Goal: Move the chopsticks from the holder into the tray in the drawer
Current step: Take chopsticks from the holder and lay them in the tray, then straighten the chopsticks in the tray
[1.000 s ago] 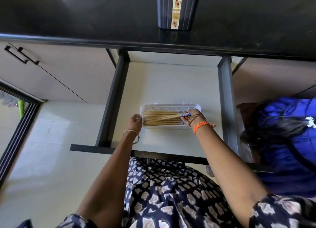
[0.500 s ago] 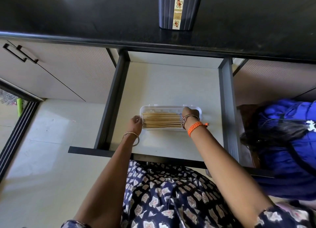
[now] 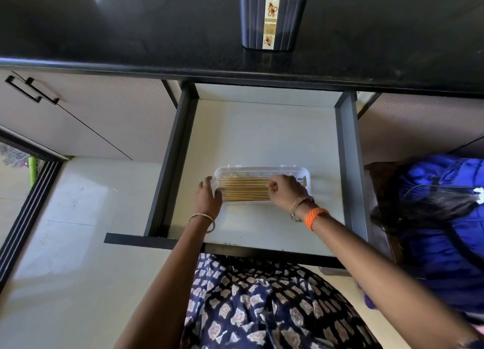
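chopsticks in tray, both hands at it

chopsticks lie flat & side by side in the clear plastic tray, running left-right, packed in a neat row. tray sits on the pale floor of the open drawer, nearer the front than the back, roughly centred btwn the dark side rails.

left hand is at the tray's left end, fingers curled onto the short wall, gripping it. right hand is over the right part of the tray w/ fingers bent down onto the sticks' right ends; fingertips are hidden under the knuckles, so can't tell if it pinches any stick or only rests on them. bangle on left wrist, orange band + bracelet on right wrist.

holder, dark blue w/ a label strip, stands upright on the black countertop above the drawer, well apart from the tray. blue bag on the floor right of the drawer.
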`<state>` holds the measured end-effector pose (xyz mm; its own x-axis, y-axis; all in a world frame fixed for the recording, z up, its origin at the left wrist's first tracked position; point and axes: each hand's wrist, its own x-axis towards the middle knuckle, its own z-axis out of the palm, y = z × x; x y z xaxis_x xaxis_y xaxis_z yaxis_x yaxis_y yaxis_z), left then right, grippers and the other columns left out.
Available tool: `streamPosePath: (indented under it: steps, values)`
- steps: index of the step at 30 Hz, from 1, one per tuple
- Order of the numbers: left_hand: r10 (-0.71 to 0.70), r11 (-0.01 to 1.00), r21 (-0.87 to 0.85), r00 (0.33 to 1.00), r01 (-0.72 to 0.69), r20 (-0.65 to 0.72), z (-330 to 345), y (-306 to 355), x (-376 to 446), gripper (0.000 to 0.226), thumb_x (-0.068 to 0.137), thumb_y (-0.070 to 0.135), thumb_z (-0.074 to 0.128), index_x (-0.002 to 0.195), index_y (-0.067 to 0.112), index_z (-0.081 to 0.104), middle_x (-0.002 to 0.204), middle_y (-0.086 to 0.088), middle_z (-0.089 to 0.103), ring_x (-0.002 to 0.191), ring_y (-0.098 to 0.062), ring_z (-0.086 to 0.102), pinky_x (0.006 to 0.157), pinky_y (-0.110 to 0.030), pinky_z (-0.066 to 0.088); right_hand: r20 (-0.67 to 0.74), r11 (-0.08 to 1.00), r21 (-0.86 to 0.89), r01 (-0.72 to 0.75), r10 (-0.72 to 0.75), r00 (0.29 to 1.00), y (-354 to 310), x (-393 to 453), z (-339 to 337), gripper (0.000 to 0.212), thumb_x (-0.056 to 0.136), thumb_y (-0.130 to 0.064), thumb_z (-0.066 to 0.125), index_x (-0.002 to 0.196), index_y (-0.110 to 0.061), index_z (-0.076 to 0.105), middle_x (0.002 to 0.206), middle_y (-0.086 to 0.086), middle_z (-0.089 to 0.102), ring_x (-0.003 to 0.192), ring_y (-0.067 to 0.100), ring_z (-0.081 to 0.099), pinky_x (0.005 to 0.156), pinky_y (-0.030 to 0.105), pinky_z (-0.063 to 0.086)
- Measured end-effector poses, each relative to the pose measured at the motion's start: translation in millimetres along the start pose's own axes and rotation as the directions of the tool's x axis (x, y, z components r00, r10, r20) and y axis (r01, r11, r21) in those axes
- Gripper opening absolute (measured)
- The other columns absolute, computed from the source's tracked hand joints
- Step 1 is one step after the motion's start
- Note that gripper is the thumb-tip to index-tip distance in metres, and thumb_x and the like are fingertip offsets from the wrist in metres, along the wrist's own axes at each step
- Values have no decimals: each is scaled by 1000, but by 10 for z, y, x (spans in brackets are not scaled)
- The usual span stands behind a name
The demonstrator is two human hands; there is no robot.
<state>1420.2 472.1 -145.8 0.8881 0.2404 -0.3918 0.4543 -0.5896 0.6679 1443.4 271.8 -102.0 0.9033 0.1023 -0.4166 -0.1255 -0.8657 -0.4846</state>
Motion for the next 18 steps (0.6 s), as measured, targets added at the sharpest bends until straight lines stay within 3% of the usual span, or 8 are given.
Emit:
streamPosePath:
  steps: [2,3,4,6,8,13,15,18]
  values:
    - [272,949,180,960,-257,-62,-12,44,-54,46,84,8,57,128,7,42,130,-15,47,120,-29,44,105,-39,40,51,970,-222,96,-87,995,118,-105,-37,14,83,-25,56,87,-17,66,103,2,71,101,24,65,82,29,50]
    - [398,890,249,917,-381,-20,-17,70,-62,45,82,10,59,125,8,46,128,-14,50,117,-28,47,103,-38,41,84,928,-348,130,-107,991,180,-137,-53,20,82,-30,57,94,-17,67,108,2,70,105,24,65,84,31,50]
    - [476,827,298,876,-476,80,-25,93,-70,42,81,13,60,122,11,49,125,-12,54,114,-27,51,99,-36,43,120,884,-441,156,-114,986,240,-159,-62,24,83,-30,57,101,-16,66,112,3,69,108,25,64,88,33,49]
    - [474,708,394,808,-586,350,-26,124,-54,37,83,24,60,119,16,54,124,-8,60,110,-26,58,95,-35,46,156,848,-503,168,-102,982,313,-165,-66,28,86,-15,53,112,-15,65,118,6,66,111,27,63,90,34,50]
    - [358,601,520,786,-607,505,-13,120,-31,37,87,26,56,124,19,53,130,-7,58,113,-28,58,97,-37,48,158,843,-510,168,-101,982,316,-147,-68,37,86,1,48,115,-15,64,117,10,66,109,30,64,85,34,51]
    - [295,556,634,841,-537,453,-38,80,-29,33,91,13,47,121,24,57,122,-9,63,98,-31,65,84,-40,55,155,840,-515,167,-101,983,295,-225,48,33,82,10,45,101,-7,65,106,13,67,100,32,67,74,34,50]
    - [284,583,612,839,-535,464,-79,29,-93,30,89,14,50,117,23,60,119,-9,65,99,-31,64,85,-40,54,152,865,-481,141,-76,986,290,-316,114,33,84,8,45,106,-8,65,111,13,65,103,32,65,78,35,50]
    - [331,719,467,845,-514,420,-170,6,-261,29,89,17,52,116,19,62,119,-13,65,104,-32,63,90,-40,51,120,938,-342,56,-16,993,146,-488,125,31,93,-11,49,121,-12,61,125,12,61,114,32,61,90,37,50]
